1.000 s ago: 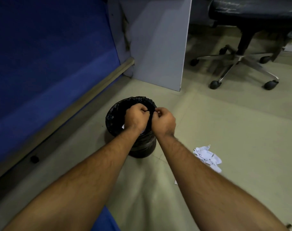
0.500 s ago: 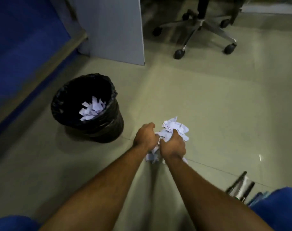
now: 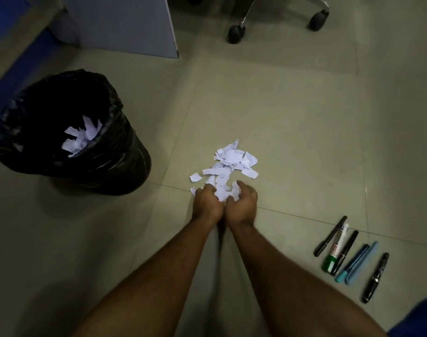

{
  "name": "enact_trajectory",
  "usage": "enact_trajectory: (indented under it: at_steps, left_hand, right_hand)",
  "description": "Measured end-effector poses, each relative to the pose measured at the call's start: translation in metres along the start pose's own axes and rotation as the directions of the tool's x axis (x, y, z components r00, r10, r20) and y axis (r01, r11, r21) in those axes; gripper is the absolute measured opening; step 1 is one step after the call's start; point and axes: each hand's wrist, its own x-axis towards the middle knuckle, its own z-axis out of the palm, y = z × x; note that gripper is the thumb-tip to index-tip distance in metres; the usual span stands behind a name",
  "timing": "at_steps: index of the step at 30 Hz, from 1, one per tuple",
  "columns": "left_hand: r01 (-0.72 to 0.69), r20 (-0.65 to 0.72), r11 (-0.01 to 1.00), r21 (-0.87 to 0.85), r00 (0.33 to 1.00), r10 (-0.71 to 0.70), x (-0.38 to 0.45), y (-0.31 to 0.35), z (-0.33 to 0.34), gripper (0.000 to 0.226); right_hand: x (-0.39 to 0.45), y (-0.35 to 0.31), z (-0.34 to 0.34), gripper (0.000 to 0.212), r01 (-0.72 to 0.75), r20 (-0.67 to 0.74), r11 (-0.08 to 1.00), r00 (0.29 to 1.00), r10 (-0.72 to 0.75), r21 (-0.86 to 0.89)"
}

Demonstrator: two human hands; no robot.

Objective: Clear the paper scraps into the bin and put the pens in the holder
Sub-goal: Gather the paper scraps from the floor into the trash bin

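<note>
Far left: blue panel [image 3: 3, 25] along the wall edge, grey board [image 3: 124, 23] standing beside it on the floor [image 3: 280, 113].

Left of centre: bin [image 3: 85, 171] with a black liner, upright on the floor. White paper scraps in the bin [image 3: 81, 137] lie low against its near inner wall.

Centre: loose pile of paper scraps [image 3: 228, 161] on the floor, well apart from the bin, some printed, a few small pieces strayed to the pile's left edge. Both hands are down at the near end of this pile, side by side and touching at the heels. Left hand [image 3: 206, 203] curled, fingers bent inward over scraps. Right hand [image 3: 242, 205] cupped likewise, thumb raised at the pile side. Together they close around a bunch of white scraps showing between them; the far part of the pile lies outside the grasp. Bare forearms run back to the bottom edge.

Top centre-right: chair casters [image 3: 235, 34] and a metal leg, well beyond the pile.

Right: pens [image 3: 346, 254] in a row on the floor, roughly parallel, tilted up to the right, near the right forearm but not touching it. In order: thin black pen, white-and-green marker, black pen, two blue pens touching, black pen set slightly apart.

Bottom right corner: blue cloth [image 3: 421, 314].
</note>
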Motion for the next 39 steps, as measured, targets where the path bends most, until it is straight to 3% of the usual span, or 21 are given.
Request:
enact_trajectory:
  at_steps: [2,5,7,9,12,16,19,21,24,27,31,36,39]
  left_hand:
    - [-0.093,-0.071,0.995,0.027,0.993,0.095,0.010,0.002,-0.008,0.026]
    - [-0.202,-0.130,0.938,0.282,0.961,0.246,0.025,0.008,-0.016,0.029]
    - [-0.219,-0.105,0.845,0.489,0.946,0.306,0.034,0.017,-0.020,0.037]
    - [-0.235,-0.005,0.731,0.641,0.951,0.310,0.045,0.026,-0.024,0.056]
    - [-0.215,0.151,0.685,0.696,0.977,0.153,0.060,0.035,-0.029,0.093]
    - [-0.217,0.307,0.627,0.748,0.951,-0.038,0.061,0.018,-0.019,0.109]
    - [-0.236,0.304,0.629,0.740,0.953,0.000,0.051,0.002,-0.012,0.101]
    - [-0.249,0.288,0.625,0.740,0.957,0.040,0.043,-0.008,-0.013,0.097]
    - [-0.278,0.275,0.566,0.776,0.957,0.092,0.030,-0.026,-0.011,0.096]
    - [-0.344,0.283,0.499,0.796,0.939,0.196,0.022,-0.030,-0.010,0.072]
    - [-0.319,0.183,0.602,0.732,0.943,0.278,0.022,-0.028,-0.011,0.042]
    - [-0.299,0.137,0.702,0.647,0.950,0.279,0.021,-0.039,-0.013,0.032]
    - [-0.228,0.027,0.774,0.591,0.964,0.264,0.018,-0.040,-0.010,0.026]
  right_hand:
    - [0.016,-0.006,-0.003,0.048,0.033,-0.017,0.999,0.999,-0.033,0.011]
    - [0.047,-0.016,-0.010,0.057,0.217,0.011,0.931,0.975,-0.223,-0.293]
    - [0.072,-0.023,-0.009,0.068,0.354,0.139,0.793,0.934,-0.329,-0.496]
    - [0.092,-0.032,0.001,0.084,0.377,0.287,0.699,0.925,-0.249,-0.607]
    - [0.103,-0.038,0.016,0.083,0.363,0.378,0.679,0.916,-0.135,-0.638]
    - [0.079,-0.021,0.017,0.054,0.472,0.428,0.576,0.876,-0.222,-0.667]
    - [0.058,-0.007,0.010,0.051,0.553,0.464,0.587,0.829,-0.313,-0.592]
    - [0.053,-0.005,0.003,0.061,0.602,0.509,0.568,0.792,-0.337,-0.561]
    - [0.046,-0.008,-0.006,0.085,0.633,0.632,0.528,0.744,-0.215,-0.566]
    - [0.036,-0.014,-0.006,0.077,0.635,0.660,0.468,0.739,-0.136,-0.615]
    - [0.032,-0.025,-0.003,0.041,0.628,0.599,0.427,0.770,-0.221,-0.650]
    - [0.027,-0.022,-0.009,0.031,0.569,0.572,0.521,0.801,-0.176,-0.637]
    - [0.034,-0.036,-0.012,0.022,0.621,0.675,0.553,0.725,-0.135,-0.556]
